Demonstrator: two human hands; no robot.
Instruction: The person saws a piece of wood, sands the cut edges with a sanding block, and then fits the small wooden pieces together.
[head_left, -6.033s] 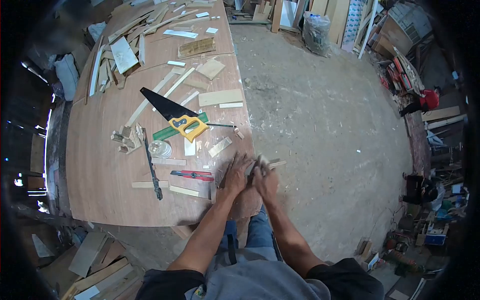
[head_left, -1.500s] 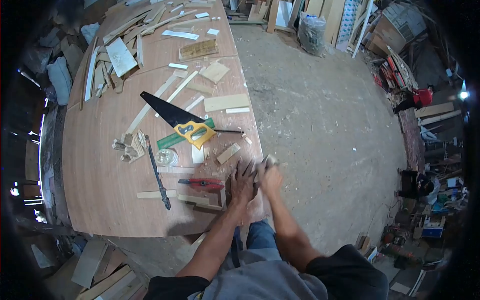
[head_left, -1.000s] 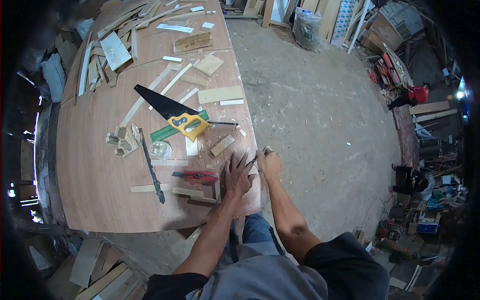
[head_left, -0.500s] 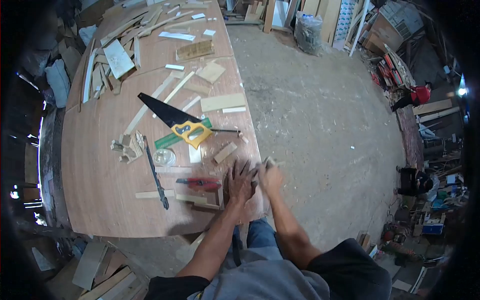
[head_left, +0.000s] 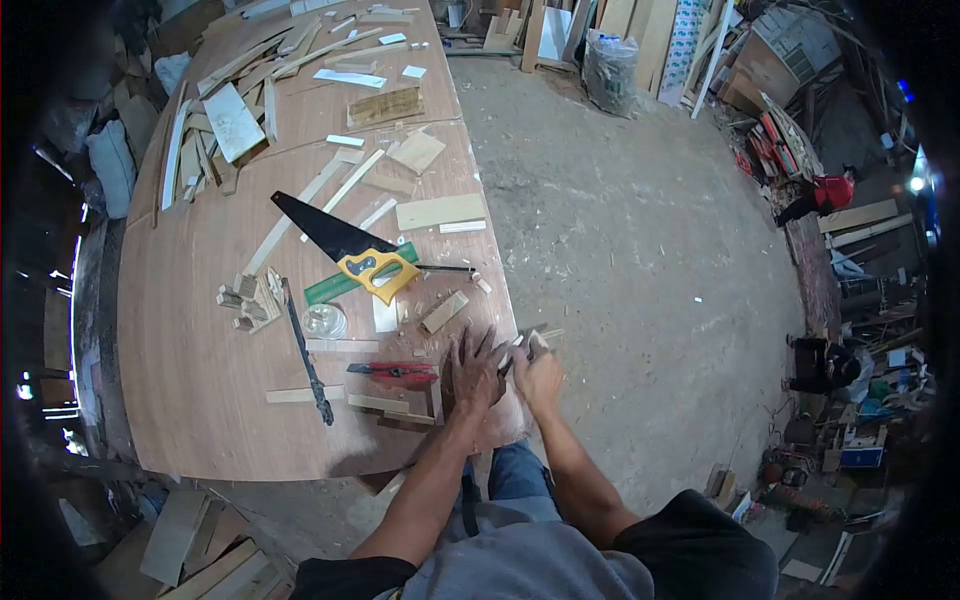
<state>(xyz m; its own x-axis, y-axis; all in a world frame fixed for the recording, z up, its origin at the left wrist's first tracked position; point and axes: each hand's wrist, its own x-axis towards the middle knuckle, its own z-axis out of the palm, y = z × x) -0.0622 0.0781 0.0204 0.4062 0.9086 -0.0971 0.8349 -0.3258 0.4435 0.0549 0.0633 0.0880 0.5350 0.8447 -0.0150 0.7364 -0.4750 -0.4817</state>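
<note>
My left hand [head_left: 476, 372] lies with spread fingers on the wooden table near its right edge, its thumb towards my right hand. My right hand [head_left: 539, 376] is just past that edge, fingers closed round a small pale piece I cannot make out. Left of my left hand lies a red-handled tool [head_left: 392, 372], perhaps a cutter. Beyond it are a small wood block [head_left: 445, 312] and a handsaw [head_left: 380, 272] with a yellow handle, lying over a green strip [head_left: 335, 288]. A dark, narrow bar-like tool [head_left: 307, 350] lies further left.
A clear round container [head_left: 324, 321] stands near a small assembly of wood pieces [head_left: 250, 302]. Wood offcuts [head_left: 235, 120] are heaped at the table's far end. A filled plastic bag [head_left: 611, 72] stands on the floor. Two people [head_left: 832, 192] are at the far right.
My right hand has drawn slightly towards my body and shows less blur. My left hand keeps about the same place on the table. The whole view has shifted a little.
</note>
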